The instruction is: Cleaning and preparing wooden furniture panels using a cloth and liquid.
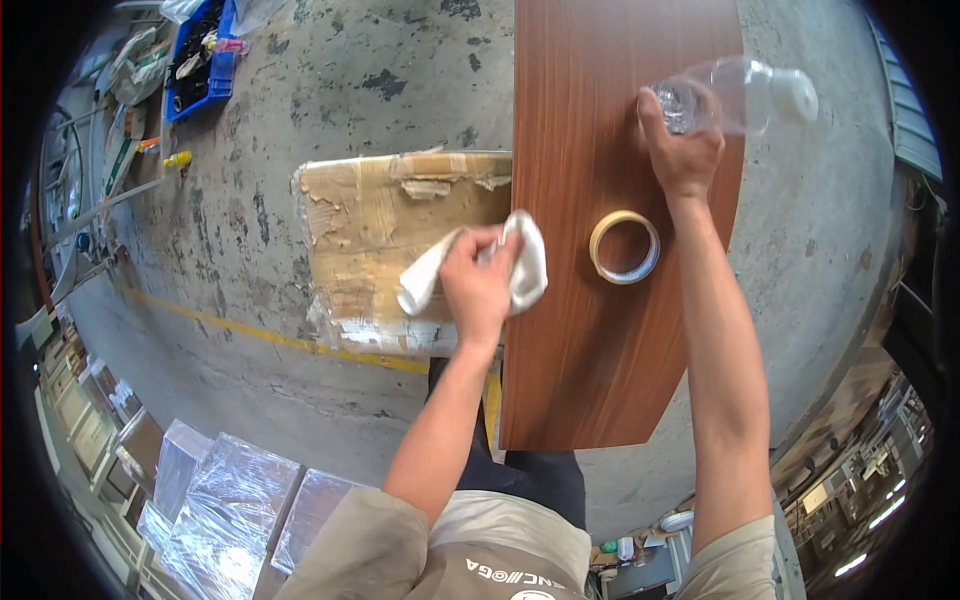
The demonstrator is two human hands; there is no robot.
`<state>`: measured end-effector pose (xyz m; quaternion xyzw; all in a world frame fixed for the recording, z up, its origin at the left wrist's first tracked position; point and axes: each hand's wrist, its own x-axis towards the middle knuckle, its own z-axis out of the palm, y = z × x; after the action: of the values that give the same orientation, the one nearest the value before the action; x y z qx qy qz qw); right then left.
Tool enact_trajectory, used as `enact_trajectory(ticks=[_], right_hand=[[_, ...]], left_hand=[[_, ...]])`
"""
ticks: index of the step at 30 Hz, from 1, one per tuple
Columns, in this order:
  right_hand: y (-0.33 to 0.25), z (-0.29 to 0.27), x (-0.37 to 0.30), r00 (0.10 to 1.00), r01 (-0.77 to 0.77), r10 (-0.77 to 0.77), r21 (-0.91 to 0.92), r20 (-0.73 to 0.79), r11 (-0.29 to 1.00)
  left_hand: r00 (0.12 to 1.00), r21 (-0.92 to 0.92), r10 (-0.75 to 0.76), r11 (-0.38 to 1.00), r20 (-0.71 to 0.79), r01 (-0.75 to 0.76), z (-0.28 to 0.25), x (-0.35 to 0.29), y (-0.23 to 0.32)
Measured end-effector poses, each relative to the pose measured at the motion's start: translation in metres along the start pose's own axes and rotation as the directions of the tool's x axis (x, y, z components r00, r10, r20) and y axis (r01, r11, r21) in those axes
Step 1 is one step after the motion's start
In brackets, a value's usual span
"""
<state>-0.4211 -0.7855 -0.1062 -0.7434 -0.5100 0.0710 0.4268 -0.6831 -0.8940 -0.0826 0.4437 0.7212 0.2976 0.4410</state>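
White cloth (530, 270) is hanging bunched from the pinched fingers of my left hand (478, 285), overlapping the left edge of the brown wood-grain board (575, 360); whether it is touching, I cannot tell. The board is lying to the right of that hand, its long axis running away from me. My right hand (685, 150) is nearer its middle line, over its farther right part, wrapping around the base end of a clear plastic bottle (740, 90). The bottle is pointing sideways across the board, its cap end reaching past the right edge. A tape roll (597, 250) is resting on the board between my hands.
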Motion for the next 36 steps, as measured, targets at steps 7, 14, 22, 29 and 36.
enact_trajectory(ticks=[7, 14, 22, 29, 36], right_hand=[[-0.002, 0.004, -0.005, 0.992, -0.129, 0.129, -0.017, 0.010, 0.992], [0.010, -0.003, 0.002, 0.994, -0.109, 0.109, -0.218, -0.012, 0.970], [0.001, 0.008, 0.000, 0.992, -0.125, 0.125, 0.035, 0.020, 0.991], [0.010, -0.002, 0.003, 0.993, -0.110, 0.114, -0.156, 0.021, 0.982], [0.001, 0.001, 0.001, 0.983, -0.163, 0.173, -0.153, 0.057, 0.975]], left_hand=[[0.989, -0.318, -0.115, 0.938, 0.090, 0.138, 0.014, 0.066, 0.020], [0.983, -0.317, -0.185, 0.933, -0.008, 0.173, -0.005, -0.052, -0.048], [0.982, -0.376, -0.032, 0.926, -0.185, -0.040, 0.027, 0.019, -0.004], [0.971, -0.293, -0.178, 0.948, -0.158, 0.126, 0.003, -0.076, -0.054], [0.973, -0.182, -0.050, 0.983, -0.226, 0.008, 0.021, -0.004, -0.008]])
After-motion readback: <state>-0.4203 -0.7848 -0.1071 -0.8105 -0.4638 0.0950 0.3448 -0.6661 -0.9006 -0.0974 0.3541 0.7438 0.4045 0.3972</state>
